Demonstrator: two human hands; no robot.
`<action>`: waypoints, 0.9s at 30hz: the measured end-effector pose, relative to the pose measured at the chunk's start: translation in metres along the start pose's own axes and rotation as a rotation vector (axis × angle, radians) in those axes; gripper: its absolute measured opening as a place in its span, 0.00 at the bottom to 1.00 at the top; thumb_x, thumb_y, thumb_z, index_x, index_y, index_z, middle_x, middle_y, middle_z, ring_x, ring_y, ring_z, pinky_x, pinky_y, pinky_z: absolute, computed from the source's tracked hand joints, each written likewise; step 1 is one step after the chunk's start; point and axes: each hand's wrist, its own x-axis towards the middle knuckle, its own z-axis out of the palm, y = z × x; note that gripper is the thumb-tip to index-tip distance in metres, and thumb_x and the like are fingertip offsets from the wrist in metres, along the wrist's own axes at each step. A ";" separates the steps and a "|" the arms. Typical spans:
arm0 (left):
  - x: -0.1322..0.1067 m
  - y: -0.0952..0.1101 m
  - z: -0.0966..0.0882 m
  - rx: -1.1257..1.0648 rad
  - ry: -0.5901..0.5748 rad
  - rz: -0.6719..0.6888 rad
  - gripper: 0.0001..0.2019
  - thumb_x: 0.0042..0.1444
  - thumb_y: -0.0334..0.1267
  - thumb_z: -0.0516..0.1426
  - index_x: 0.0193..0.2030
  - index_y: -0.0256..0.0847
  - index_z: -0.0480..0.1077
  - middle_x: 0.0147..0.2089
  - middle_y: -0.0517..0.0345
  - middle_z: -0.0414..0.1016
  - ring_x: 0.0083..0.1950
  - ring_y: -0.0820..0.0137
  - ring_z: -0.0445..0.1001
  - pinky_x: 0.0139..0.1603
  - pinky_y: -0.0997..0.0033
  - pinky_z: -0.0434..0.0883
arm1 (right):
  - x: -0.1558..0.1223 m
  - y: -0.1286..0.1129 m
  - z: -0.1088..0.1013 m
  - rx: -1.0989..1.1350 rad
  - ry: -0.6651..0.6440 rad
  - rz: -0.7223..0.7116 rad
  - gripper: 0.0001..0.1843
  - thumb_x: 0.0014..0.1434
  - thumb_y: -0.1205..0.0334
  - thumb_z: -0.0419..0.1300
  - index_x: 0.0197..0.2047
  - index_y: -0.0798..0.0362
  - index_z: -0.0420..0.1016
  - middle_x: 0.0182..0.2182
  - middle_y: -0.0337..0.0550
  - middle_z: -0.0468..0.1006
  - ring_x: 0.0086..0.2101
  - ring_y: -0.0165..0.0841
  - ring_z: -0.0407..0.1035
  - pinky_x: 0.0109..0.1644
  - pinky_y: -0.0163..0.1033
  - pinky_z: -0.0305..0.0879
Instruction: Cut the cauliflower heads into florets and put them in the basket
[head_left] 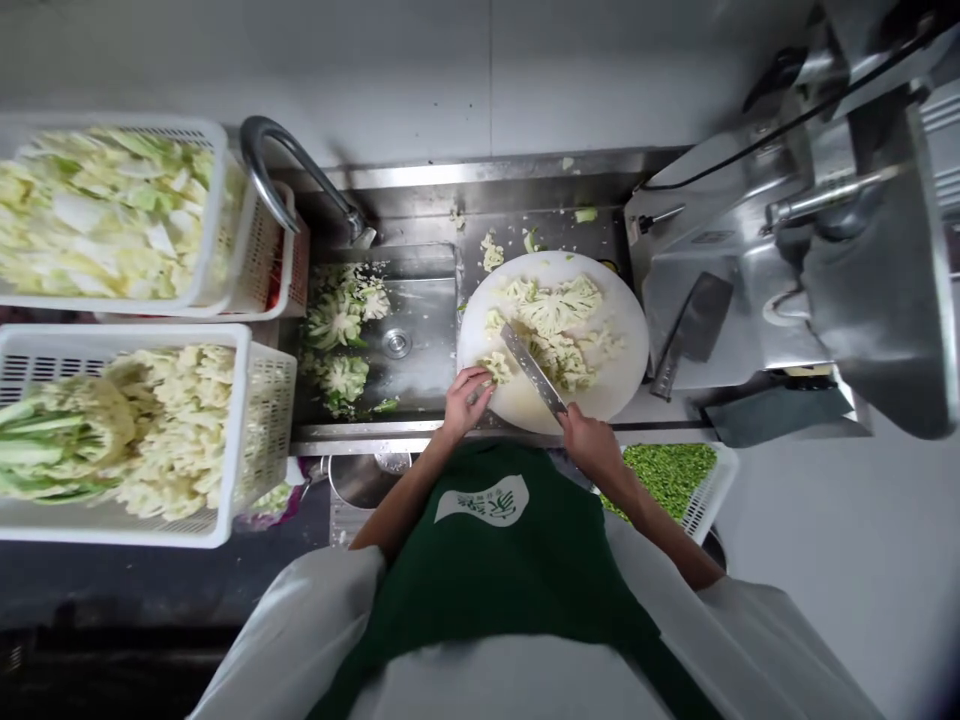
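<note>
In the head view, my right hand (590,440) grips the handle of a kitchen knife (531,366), its blade pointing up and left across a round white cutting board (628,350). Cut cauliflower (556,308) lies in pieces on the board, with crumbs around it. At the board's near-left edge, my left hand (466,402) has its fingers closed on a small cauliflower floret (495,369), left of the blade. Part of the cauliflower is hidden behind the knife.
Cauliflower trimmings (337,320) lie in the sink (420,300) under a curved faucet (281,150). On the left stand a basket of cauliflower (244,400) and a basket of cut cabbage (214,220). A cleaver (705,315) rests at right; chopped greens (667,475) fill a low basket.
</note>
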 end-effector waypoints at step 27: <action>0.014 -0.005 0.009 -0.047 0.000 0.093 0.10 0.70 0.41 0.57 0.43 0.40 0.78 0.45 0.49 0.80 0.50 0.63 0.78 0.55 0.57 0.77 | 0.017 -0.015 0.010 0.012 -0.089 -0.078 0.17 0.78 0.57 0.41 0.53 0.55 0.66 0.40 0.54 0.83 0.41 0.41 0.80 0.38 0.38 0.57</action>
